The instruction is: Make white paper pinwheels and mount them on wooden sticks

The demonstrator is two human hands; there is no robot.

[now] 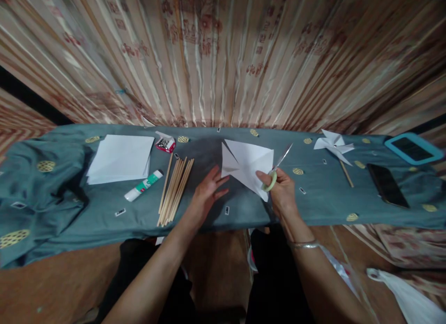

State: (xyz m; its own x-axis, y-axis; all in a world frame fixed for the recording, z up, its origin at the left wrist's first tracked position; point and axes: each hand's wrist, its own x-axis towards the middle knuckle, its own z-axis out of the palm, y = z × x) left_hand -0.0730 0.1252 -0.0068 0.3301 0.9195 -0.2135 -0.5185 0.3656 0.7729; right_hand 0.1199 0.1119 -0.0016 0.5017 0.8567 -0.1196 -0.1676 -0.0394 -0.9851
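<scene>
A white paper square (249, 161) lies in front of me, with slits cut in from its upper-left and lower-left corners toward the middle. My right hand (283, 191) is closed around scissors (272, 177) with pale green handles. Their blades point up and away at the paper's right side, and the right thumb rests over the paper's edge. At the paper's left edge is my left hand (206, 194), its fingers spread; whether the fingertips touch the sheet, I cannot tell.
To the left are a stack of white paper (121, 156), a glue stick (143, 185), several wooden sticks (176, 191) and a small box of pins (165, 142). On the right lie a paper pinwheel (334, 145), a black phone (387, 184) and a blue-framed tablet (414, 148). A curtain (209, 59) hangs behind the cloth-covered table.
</scene>
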